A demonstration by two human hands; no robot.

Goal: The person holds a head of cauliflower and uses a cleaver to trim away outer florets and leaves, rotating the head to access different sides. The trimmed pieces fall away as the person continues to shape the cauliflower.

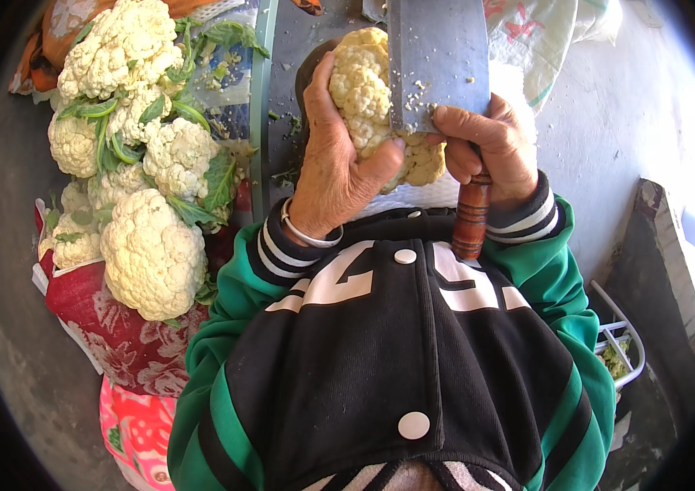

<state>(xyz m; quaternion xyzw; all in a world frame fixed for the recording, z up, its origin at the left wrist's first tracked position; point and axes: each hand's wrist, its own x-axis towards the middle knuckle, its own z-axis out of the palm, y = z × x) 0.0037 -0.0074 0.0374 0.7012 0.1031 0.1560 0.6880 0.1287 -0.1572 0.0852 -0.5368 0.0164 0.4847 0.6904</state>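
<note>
A yellowish cauliflower (361, 86) is gripped along its left side by my left hand (335, 159), the thumb pressed across its near end. My right hand (491, 143) holds a cleaver (439, 57) by the blade's near edge and the top of its reddish-brown turned wooden handle (470, 214). The wide grey blade lies over the right part of the cauliflower and hides it there. Small white crumbs stick to the blade. Whether its edge has entered the cauliflower I cannot tell.
Several whole cauliflowers (153, 254) with green leaves are heaped at the left, partly on dark red patterned cloth (126, 327). A pale metal edge (261, 106) runs beside the heap. A whitish sack (540, 41) lies at the far right, and a white metal frame (630, 356) stands lower right.
</note>
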